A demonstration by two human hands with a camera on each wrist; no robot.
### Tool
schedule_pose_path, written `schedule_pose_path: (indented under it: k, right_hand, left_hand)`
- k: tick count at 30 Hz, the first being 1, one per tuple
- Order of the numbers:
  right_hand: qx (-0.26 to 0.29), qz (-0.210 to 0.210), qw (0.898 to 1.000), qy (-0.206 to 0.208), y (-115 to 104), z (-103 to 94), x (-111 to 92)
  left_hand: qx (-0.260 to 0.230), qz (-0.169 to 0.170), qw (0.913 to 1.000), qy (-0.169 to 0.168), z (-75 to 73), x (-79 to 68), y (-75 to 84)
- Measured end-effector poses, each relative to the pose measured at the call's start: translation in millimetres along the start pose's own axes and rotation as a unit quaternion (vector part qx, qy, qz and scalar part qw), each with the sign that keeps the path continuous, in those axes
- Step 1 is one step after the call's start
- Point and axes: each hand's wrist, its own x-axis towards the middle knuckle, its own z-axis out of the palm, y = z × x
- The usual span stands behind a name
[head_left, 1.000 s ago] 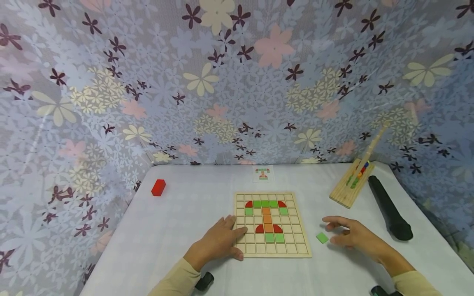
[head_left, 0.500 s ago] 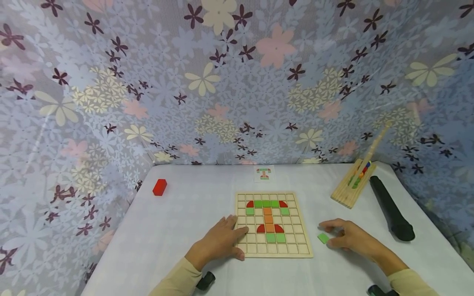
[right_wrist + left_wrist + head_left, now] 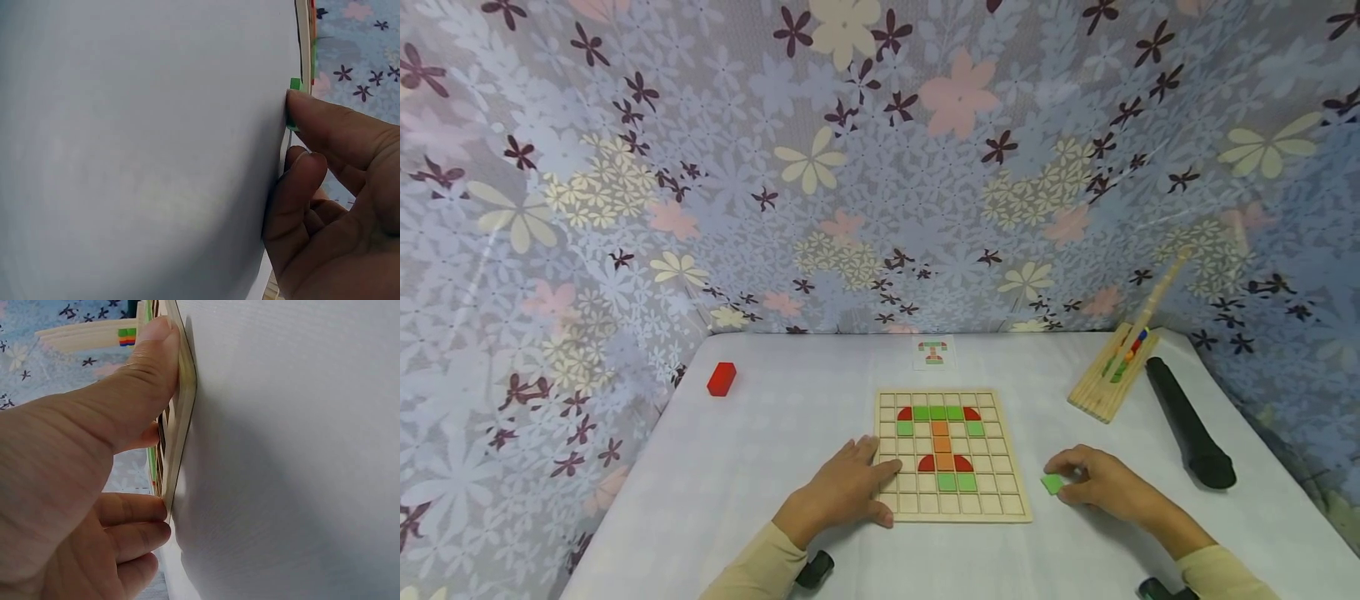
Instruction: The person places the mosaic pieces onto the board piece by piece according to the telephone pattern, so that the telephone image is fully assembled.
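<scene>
A square wooden grid board lies on the white table, holding green and orange square tiles and red quarter-round tiles in a T-like pattern. My left hand rests on the board's left edge with fingers spread; in the left wrist view the thumb lies along the frame. To the right of the board, my right hand pinches a loose green square tile between thumb and forefinger at the table surface. The right wrist view shows the thumb against the green tile, its other fingers curled.
A pattern card lies behind the board. At the far left sits a red block. On the right are a wooden stand with coloured beads and a long black object. A floral cloth hangs behind the table.
My right hand has moved slightly left, and its thumb and forefinger have closed on the loose green tile. The left hand has stayed on the board's edge.
</scene>
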Motion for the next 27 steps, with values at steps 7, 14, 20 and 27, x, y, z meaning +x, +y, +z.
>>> schedule_pose_path:
  k: [7,14,20,27]
  right_hand:
    - [0.039,0.012,0.999,-0.01,-0.4,-0.9,-0.8]
    - [0.087,0.007,0.996,-0.016,-1.9,-7.1,0.1]
    - [0.166,-0.002,0.986,0.021,-12.2,-16.1,2.0]
    - [0.202,-0.027,0.977,0.058,-31.2,-23.8,7.9]
  left_hand:
    - [0.003,-0.002,1.0,0.0,2.7,2.1,-1.8]
    - [0.004,-0.001,1.0,0.0,3.9,2.8,-2.4]
    - [0.004,-0.002,1.0,-0.001,4.2,2.5,-2.4]
    - [0.008,-0.003,1.0,-0.002,4.8,2.5,-2.7]
